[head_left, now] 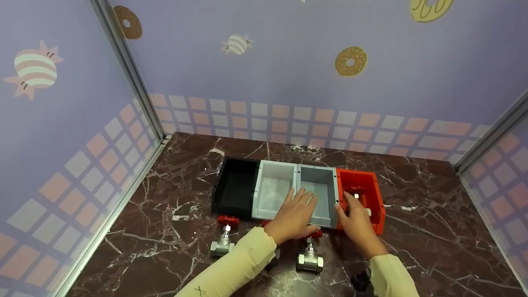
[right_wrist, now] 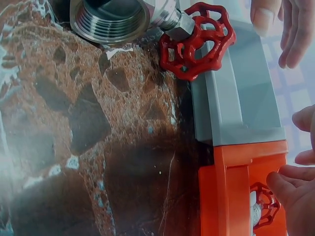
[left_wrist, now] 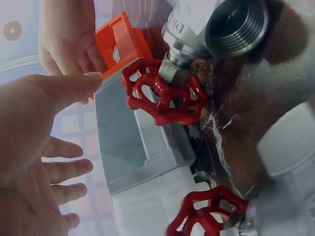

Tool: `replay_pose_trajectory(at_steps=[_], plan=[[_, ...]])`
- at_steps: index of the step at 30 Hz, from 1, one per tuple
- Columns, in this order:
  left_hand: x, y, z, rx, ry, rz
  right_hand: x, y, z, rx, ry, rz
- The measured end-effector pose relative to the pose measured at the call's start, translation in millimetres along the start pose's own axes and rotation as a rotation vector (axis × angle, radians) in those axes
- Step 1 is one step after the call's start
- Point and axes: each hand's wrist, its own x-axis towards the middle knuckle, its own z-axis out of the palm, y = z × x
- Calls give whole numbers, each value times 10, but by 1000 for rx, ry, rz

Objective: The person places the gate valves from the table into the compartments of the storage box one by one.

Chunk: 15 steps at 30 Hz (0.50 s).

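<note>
My left hand [head_left: 293,212] hovers palm-down with spread fingers over the white bin [head_left: 275,187] and grey bin [head_left: 317,181], holding nothing. My right hand [head_left: 358,218] reaches over the orange bin [head_left: 373,185], its fingertips close to the red handwheel [right_wrist: 267,204] of a valve lying inside. The fingers look relaxed, not wrapped round that valve. In front of the bins, a metal gate valve [head_left: 310,260] with a red handwheel stands between my forearms. Another such valve [head_left: 222,245] is left of my left sleeve, and a third is mostly hidden beneath that forearm.
A black bin [head_left: 236,185] ends the joined row on the left. Under my right sleeve lies a small dark object [head_left: 360,281]. The dark marbled tabletop [head_left: 165,247] is bounded by patterned panels [head_left: 288,82] at the back and sides.
</note>
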Motion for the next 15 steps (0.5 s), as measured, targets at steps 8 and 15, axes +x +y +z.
replay_pose_trajectory(at_steps=[8,15], plan=[[-112,-5,-2,-47,-5,3,12,-24,34,18,-32,32],[-183,-32,-13,-30,8,13,23,-2,88,-7,-11,16]])
